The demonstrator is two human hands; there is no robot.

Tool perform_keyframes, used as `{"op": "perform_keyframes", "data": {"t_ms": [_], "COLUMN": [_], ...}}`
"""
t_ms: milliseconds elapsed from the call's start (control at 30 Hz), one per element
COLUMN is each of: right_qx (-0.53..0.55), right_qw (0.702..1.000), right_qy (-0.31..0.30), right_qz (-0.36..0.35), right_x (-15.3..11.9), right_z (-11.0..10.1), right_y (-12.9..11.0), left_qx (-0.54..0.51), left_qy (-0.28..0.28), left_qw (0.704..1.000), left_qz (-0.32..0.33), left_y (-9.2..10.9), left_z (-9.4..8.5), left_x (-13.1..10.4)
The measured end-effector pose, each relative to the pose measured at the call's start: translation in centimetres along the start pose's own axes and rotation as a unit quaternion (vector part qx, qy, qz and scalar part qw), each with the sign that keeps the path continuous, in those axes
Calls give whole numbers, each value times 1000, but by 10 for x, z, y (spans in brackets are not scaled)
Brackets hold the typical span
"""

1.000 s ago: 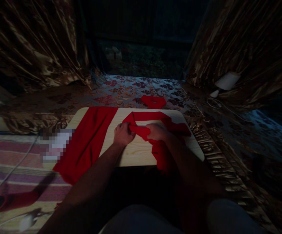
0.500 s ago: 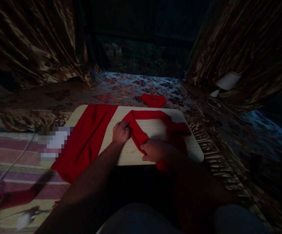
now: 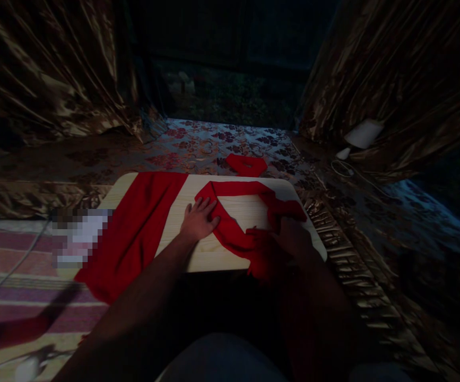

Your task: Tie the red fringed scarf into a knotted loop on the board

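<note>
A folded band of red fabric [image 3: 230,229] curves over a pale wooden small table [image 3: 182,201]. My left hand [image 3: 198,220] lies flat on the band's left bend with its fingers spread. Toward the table's right side, my right hand [image 3: 295,237] is at the bunched red fabric; shadow hides its fingers, so its grip is unclear. A wide panel of red fabric [image 3: 138,228] covers the table's left part and hangs over the near edge.
Behind the table, a red fabric loop [image 3: 248,165] rests on a flower-patterned ledge [image 3: 198,140]. A white lamp [image 3: 363,133] stands at the right. On the striped cover [image 3: 10,270] at left lie a cable and a red tubular object [image 3: 15,331]. Curtains [image 3: 66,69] hang behind.
My left hand has opened from curled to flat on the band. My right hand has left the band's near part and moved right; the band there now lies in a looser curve.
</note>
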State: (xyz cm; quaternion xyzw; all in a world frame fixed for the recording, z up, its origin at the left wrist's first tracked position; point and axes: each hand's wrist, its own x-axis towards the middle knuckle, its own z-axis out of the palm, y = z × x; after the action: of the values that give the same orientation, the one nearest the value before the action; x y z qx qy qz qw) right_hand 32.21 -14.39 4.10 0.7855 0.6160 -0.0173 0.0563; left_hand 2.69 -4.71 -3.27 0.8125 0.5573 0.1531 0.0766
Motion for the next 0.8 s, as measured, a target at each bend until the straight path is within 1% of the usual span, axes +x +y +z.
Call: {"op": "perform_keyframes", "data": {"t_ms": [100,233,333,433,500,567,633,667,700,733,800], "right_qx": [24,85,118,116,116,138,167,179,185,189,200], "right_qw": [999,996,992,992,993,990,985,983,982,981,969], "right_qy": [-22,-28,-2,33,32,6,-28,-37,-30,-7,92], "right_qz": [0,12,30,32,22,15,7,11,24,44,108], "right_x": [3,13,19,19,18,17,16,15,15,13,10], "right_z": [17,31,39,46,47,45,38,33,26,18,0], "right_y": [19,46,65,77,83,89,98,104,110,117,130], "left_qx": [22,28,30,35,38,42,47,49,51,52,52], "left_qy": [-12,-14,-18,-27,-32,-32,-30,-30,-30,-30,-31], "left_qw": [1000,1000,999,999,999,999,998,998,998,998,998], "left_qz": [1,2,0,-5,-8,-8,-7,-6,-6,-6,-8], "left_y": [0,0,1,2,2,3,3,3,3,3,3], "left_z": [2,1,1,1,1,1,1,1,1,1,2], "left_x": [0,0,0,1,1,2,1,1,1,1,1]}}
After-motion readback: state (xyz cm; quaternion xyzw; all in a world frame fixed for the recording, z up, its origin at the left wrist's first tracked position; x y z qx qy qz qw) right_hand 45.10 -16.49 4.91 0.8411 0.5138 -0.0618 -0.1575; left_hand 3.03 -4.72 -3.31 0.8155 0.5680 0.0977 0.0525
